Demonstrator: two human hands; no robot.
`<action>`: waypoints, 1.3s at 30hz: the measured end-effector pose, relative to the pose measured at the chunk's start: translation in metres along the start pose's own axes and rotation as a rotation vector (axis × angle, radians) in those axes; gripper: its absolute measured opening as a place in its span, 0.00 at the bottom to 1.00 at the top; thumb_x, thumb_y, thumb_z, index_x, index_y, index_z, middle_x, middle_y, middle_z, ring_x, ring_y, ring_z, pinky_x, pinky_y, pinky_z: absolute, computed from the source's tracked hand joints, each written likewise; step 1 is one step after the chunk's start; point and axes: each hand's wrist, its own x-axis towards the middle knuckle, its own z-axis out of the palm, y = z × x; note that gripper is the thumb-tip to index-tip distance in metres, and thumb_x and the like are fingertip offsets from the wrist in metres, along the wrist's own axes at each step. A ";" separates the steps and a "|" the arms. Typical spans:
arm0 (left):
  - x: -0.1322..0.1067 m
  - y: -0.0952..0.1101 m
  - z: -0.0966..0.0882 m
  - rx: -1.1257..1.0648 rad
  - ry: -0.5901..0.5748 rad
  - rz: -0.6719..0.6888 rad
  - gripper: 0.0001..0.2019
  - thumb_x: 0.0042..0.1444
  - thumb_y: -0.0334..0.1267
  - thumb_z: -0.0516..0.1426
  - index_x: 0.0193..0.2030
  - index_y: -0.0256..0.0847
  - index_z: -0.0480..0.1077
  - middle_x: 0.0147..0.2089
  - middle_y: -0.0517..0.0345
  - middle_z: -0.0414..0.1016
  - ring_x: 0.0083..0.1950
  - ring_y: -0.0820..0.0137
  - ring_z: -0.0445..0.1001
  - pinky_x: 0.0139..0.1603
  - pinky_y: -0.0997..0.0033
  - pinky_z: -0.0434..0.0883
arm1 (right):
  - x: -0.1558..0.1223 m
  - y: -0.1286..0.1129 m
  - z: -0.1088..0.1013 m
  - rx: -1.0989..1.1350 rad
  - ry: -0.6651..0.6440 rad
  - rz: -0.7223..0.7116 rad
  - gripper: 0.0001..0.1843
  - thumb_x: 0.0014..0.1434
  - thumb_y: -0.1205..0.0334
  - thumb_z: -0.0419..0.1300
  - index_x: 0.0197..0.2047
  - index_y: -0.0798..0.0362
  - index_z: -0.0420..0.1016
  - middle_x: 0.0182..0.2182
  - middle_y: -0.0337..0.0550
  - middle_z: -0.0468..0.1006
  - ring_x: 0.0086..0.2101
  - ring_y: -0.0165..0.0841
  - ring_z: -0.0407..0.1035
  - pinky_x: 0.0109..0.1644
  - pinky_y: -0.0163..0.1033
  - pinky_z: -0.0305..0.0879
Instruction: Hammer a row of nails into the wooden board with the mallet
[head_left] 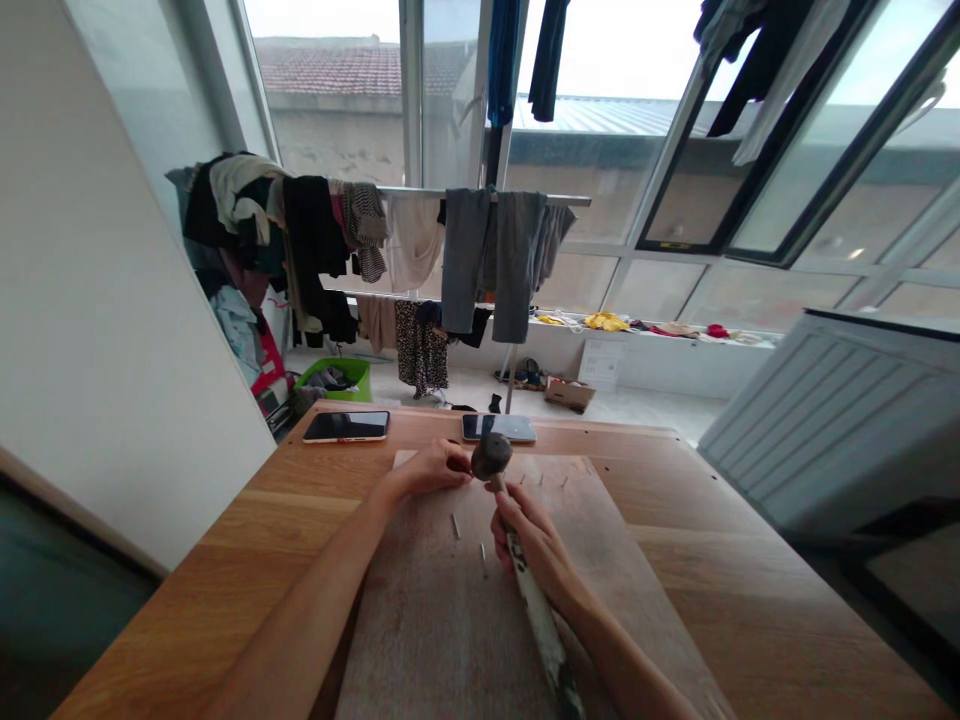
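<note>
My right hand [534, 545] is wrapped round the pale worn handle of a hammer [525, 575], whose dark round head [491, 456] sits raised over the far part of a grey wooden board [420, 610]. My left hand [435, 468] rests on the board just left of the hammer head, fingers pinched together on something too small to make out. Two loose nails [455, 526] lie on the board between my hands. Several more nails [541, 481] stand in the board near its far edge.
The board lies on a wooden table [232, 540]. Two phones lie at the table's far edge, one at the left [346, 426] and one at the centre [499, 427]. Beyond stand a clothes rack [480, 250], a green basket [335, 378] and large windows.
</note>
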 end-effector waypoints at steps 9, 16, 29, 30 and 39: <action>0.000 -0.003 0.002 -0.014 0.055 0.031 0.06 0.46 0.29 0.60 0.31 0.33 0.78 0.27 0.61 0.69 0.29 0.74 0.65 0.29 0.78 0.61 | 0.006 0.005 0.001 -0.022 -0.018 0.021 0.26 0.59 0.38 0.60 0.48 0.51 0.65 0.22 0.29 0.65 0.15 0.23 0.60 0.13 0.27 0.56; 0.001 -0.003 0.002 -0.053 0.015 0.030 0.06 0.47 0.30 0.59 0.32 0.33 0.78 0.28 0.61 0.71 0.29 0.74 0.66 0.31 0.77 0.62 | 0.005 0.002 -0.001 -0.057 -0.019 0.008 0.26 0.60 0.39 0.58 0.50 0.52 0.65 0.22 0.29 0.65 0.15 0.23 0.59 0.13 0.27 0.55; 0.002 -0.003 0.004 -0.047 0.026 0.037 0.06 0.45 0.27 0.57 0.30 0.32 0.76 0.27 0.62 0.70 0.29 0.75 0.64 0.30 0.78 0.60 | 0.005 0.001 0.001 -0.103 -0.022 0.005 0.28 0.59 0.38 0.58 0.49 0.53 0.64 0.20 0.28 0.64 0.14 0.23 0.57 0.12 0.27 0.54; 0.003 -0.004 0.004 -0.046 0.029 0.044 0.06 0.45 0.26 0.57 0.29 0.31 0.76 0.26 0.62 0.70 0.29 0.75 0.64 0.29 0.79 0.60 | 0.005 0.002 0.000 -0.112 -0.023 0.002 0.28 0.59 0.38 0.58 0.49 0.53 0.65 0.20 0.28 0.65 0.14 0.23 0.58 0.12 0.27 0.54; 0.001 0.000 0.002 -0.049 0.013 0.044 0.06 0.45 0.26 0.58 0.30 0.32 0.76 0.25 0.63 0.68 0.28 0.76 0.63 0.28 0.79 0.59 | 0.004 0.002 0.001 -0.117 -0.007 0.019 0.28 0.58 0.37 0.58 0.48 0.52 0.64 0.20 0.28 0.65 0.14 0.23 0.58 0.12 0.27 0.55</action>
